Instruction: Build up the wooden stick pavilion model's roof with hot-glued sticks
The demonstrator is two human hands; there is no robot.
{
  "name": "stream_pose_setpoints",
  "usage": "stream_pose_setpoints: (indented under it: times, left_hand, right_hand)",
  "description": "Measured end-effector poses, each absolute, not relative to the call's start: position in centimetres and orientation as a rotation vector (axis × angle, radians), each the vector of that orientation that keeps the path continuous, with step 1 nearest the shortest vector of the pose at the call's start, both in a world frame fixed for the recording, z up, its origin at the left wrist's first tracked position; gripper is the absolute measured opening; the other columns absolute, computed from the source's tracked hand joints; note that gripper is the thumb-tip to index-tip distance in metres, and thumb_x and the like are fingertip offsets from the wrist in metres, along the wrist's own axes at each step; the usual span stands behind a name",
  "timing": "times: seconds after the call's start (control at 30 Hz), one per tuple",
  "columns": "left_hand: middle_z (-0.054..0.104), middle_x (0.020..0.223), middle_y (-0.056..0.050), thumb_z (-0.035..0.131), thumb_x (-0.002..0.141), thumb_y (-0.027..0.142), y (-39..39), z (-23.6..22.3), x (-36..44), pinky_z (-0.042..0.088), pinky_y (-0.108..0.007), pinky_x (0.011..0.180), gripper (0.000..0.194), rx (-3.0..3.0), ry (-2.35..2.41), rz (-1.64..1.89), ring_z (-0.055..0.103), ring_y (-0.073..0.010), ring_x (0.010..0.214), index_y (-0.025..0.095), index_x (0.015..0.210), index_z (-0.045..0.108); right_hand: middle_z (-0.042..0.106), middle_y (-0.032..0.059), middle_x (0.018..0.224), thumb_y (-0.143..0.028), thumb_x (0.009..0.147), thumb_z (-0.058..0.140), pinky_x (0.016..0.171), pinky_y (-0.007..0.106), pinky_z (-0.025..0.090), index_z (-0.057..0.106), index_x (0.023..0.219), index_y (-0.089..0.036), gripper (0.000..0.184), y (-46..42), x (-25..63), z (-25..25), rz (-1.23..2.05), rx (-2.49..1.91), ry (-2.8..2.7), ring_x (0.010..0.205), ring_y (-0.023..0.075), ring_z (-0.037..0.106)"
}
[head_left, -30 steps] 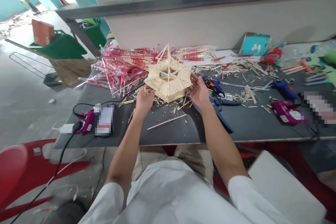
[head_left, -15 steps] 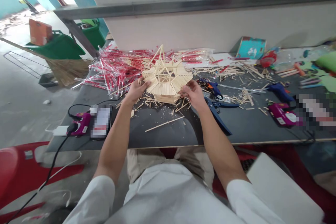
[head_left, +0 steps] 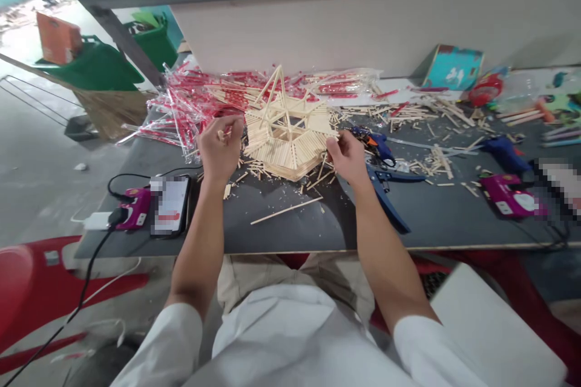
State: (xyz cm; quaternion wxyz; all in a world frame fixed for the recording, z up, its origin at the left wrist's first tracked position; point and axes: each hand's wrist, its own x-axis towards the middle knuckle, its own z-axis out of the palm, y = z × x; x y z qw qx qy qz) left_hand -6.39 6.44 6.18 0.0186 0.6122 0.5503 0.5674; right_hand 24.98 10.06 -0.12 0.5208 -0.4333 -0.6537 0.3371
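Your right hand (head_left: 348, 158) pinching pale many-sided wooden-stick model (head_left: 294, 152) at rim, prob steadying it; left hand (head_left: 220, 150) curled beside, can't tell if gripping.

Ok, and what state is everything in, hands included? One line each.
Stick model: upright, roof with open gaps
Left hand: fingers curled, beside the model; contact unclear
Right hand: at the model's right edge; grip unclear
Loose stick: lying flat
Cutter: lying down, handles spread
Left phone: screen lit
Left purple box: black plug in it
Right purple box: red light on
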Motion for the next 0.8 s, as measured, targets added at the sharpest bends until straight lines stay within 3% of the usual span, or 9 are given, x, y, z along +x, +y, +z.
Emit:
stream_pose_setpoints:
  times: [0.23, 0.63, 0.8]
  left_hand:
    - [0.082, 0.108, -0.004, 0.070, 0.100, 0.038, 5.7, 5.8, -2.9, 0.059, -0.029, 0.086, 0.025, 2.157, 1.732, 1.817, 0.077, -0.0164, 0.097, 0.026, 0.122, 0.077]
    - [0.082, 0.110, -0.003, 0.066, 0.102, 0.038, 5.6, 6.2, -1.9, 0.059, -0.035, 0.098, 0.020, 2.064, 1.801, 1.773, 0.077, -0.0192, 0.104, 0.027, 0.112, 0.080]
    - [0.083, 0.107, -0.002, 0.069, 0.101, 0.038, 5.7, 6.1, -1.7, 0.059, -0.033, 0.095, 0.018, 2.082, 1.794, 1.818, 0.077, -0.0181, 0.101, 0.026, 0.109, 0.080]
  right_hand:
    - [0.050, -0.0026, 0.058, -0.084, 0.087, 0.061, 0.054, 0.032, 0.040, 0.057, 0.078, -0.026, 0.059, 9.7, 24.8, 0.4, 0.670, -1.127, -1.570, 0.058, 0.0165, 0.050]
    - [0.046, -0.0018, 0.059, -0.081, 0.092, 0.058, 0.056, 0.033, 0.041, 0.060, 0.081, -0.027, 0.055, 9.4, 24.5, 0.7, 0.615, -1.159, -1.562, 0.059, 0.0178, 0.051]
    - [0.046, -0.0019, 0.057, -0.082, 0.090, 0.058, 0.058, 0.033, 0.045, 0.061, 0.082, -0.027, 0.056, 9.4, 24.5, 0.7, 0.611, -1.155, -1.562, 0.061, 0.0189, 0.055]
